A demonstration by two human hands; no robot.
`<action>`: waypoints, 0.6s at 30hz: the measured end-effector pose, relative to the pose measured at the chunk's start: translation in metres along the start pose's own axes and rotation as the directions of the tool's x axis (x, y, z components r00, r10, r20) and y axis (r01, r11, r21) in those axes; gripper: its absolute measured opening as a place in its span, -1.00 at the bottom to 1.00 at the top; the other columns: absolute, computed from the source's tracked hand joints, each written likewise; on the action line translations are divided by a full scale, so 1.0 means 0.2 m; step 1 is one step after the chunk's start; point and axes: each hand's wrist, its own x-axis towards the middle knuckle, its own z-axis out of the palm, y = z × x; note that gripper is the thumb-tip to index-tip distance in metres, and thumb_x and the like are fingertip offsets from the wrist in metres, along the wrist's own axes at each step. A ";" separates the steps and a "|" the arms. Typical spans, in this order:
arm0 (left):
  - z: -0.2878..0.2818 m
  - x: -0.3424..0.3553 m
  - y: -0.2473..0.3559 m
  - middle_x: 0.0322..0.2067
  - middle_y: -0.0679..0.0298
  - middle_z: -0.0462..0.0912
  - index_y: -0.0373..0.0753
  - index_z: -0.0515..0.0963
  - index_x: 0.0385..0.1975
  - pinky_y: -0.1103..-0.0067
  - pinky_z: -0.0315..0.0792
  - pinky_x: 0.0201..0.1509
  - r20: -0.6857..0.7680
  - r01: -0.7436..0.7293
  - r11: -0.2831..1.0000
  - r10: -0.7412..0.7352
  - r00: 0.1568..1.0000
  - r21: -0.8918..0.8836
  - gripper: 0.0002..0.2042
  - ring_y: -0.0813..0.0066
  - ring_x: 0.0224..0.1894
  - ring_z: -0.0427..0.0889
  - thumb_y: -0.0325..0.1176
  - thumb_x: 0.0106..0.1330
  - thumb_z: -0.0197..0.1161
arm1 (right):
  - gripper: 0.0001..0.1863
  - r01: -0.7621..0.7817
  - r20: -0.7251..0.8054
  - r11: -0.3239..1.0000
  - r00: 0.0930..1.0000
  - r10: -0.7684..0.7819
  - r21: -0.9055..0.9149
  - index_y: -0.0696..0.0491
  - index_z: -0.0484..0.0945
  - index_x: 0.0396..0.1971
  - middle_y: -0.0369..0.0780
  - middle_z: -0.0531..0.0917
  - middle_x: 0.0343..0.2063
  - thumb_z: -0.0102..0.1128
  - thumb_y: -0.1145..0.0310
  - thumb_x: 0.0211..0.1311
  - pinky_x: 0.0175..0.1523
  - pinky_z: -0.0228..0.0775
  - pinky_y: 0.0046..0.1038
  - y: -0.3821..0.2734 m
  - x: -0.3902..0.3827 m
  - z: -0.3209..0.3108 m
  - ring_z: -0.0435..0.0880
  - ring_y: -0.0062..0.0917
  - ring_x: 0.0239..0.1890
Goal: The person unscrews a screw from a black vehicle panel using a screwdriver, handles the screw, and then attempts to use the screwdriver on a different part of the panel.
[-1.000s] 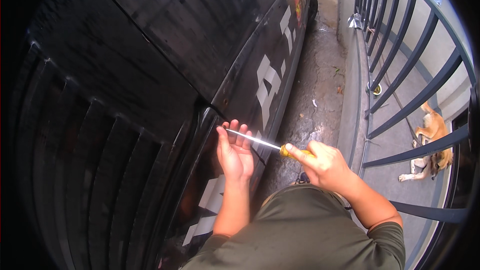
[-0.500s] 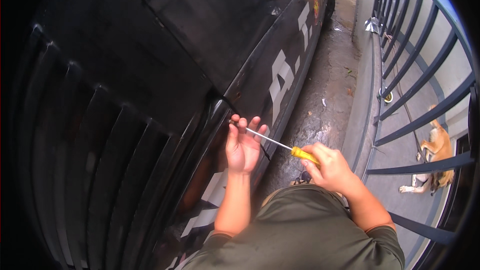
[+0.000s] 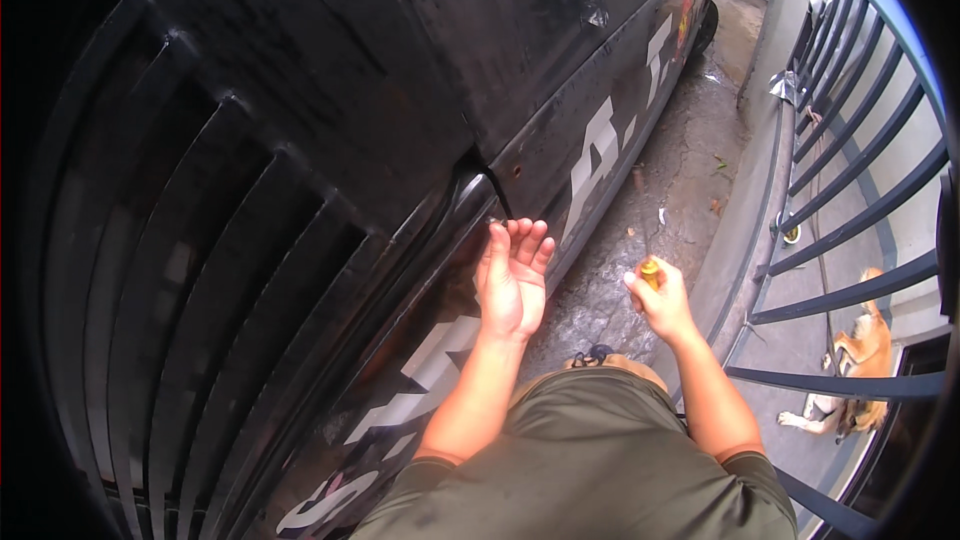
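My left hand (image 3: 513,285) is palm up beside the edge of a black vehicle panel (image 3: 560,140). Its thumb and forefinger pinch something small and dark that I cannot make out, while the other fingers curl loosely. A thin black strip or cord (image 3: 504,202) hangs from a gap in the panel just beyond the fingertips. To the right, over the wet ground, my right hand (image 3: 664,302) is closed round a screwdriver (image 3: 650,272) by its yellow handle. The screwdriver's shaft points away from me and barely shows. Its tip is apart from the left hand.
Dark metal slats (image 3: 230,310) fill the left side. A narrow wet concrete path (image 3: 690,130) runs ahead between the vehicle and a low wall (image 3: 745,230). On the right stands a grey railing (image 3: 850,290), with a tan dog (image 3: 868,350) lying behind it.
My right hand has drawn the screwdriver away from the left fingertips and turned it to point forward. My left hand keeps its pinch near the panel edge. The whole view has shifted.
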 end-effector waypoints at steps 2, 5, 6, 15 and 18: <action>0.05 -0.02 0.00 -0.02 0.33 0.66 -0.12 0.57 -0.04 0.35 0.54 0.12 -0.022 -0.081 0.994 0.083 0.996 0.077 -0.73 0.42 0.05 0.63 -0.10 0.47 0.11 | -0.75 -0.050 -0.017 0.998 0.999 0.049 -0.042 0.05 0.42 -0.49 -0.38 0.43 -0.68 0.32 0.30 0.21 -0.50 0.25 -0.59 0.23 0.08 -0.04 0.39 -0.72 -0.62; 0.04 -0.02 -0.01 0.01 0.32 0.65 -0.11 0.54 0.00 0.33 0.54 0.12 0.050 -0.056 0.998 0.054 0.997 0.038 -0.70 0.38 0.06 0.63 -0.08 0.51 0.03 | -0.74 -0.109 -0.105 0.939 0.991 0.079 -0.326 0.10 0.50 -0.42 -0.26 0.53 -0.66 0.31 0.22 0.20 -0.42 0.38 -0.43 0.64 0.16 -0.19 0.52 -0.54 -0.57; 0.04 -0.01 -0.02 0.02 0.32 0.65 -0.11 0.54 0.01 0.32 0.54 0.13 0.117 -0.004 0.999 0.009 0.993 -0.046 -0.68 0.36 0.08 0.62 -0.06 0.51 0.01 | -0.70 -0.136 -0.164 0.825 0.985 0.053 -0.548 0.13 0.55 -0.37 -0.17 0.61 -0.63 0.29 0.16 0.21 -0.35 0.47 -0.31 0.78 0.15 -0.26 0.63 -0.40 -0.52; 0.00 0.01 -0.01 -0.12 0.32 0.67 -0.18 0.56 -0.08 0.61 0.60 -0.12 -0.045 -0.154 0.986 0.157 0.987 0.060 -0.72 0.62 -0.17 0.67 -0.12 0.50 0.05 | -0.62 -0.230 -0.134 0.149 0.869 0.476 -0.962 0.13 0.46 -0.04 0.06 0.60 -0.06 0.01 0.17 0.29 0.04 0.51 -0.10 1.42 -0.43 -0.74 0.67 -0.07 -0.06; -0.02 0.03 -0.02 0.04 0.26 0.58 -0.23 0.44 0.09 0.54 0.60 -0.07 0.156 -0.081 0.984 0.107 0.982 -0.161 -0.69 0.59 -0.11 0.65 -0.19 0.54 -0.03 | -0.59 -0.353 -0.180 0.146 0.740 0.648 -0.924 0.01 0.45 0.07 0.01 0.61 -0.01 -0.07 0.14 0.32 0.09 0.49 -0.09 1.54 -0.62 -0.81 0.64 -0.13 0.03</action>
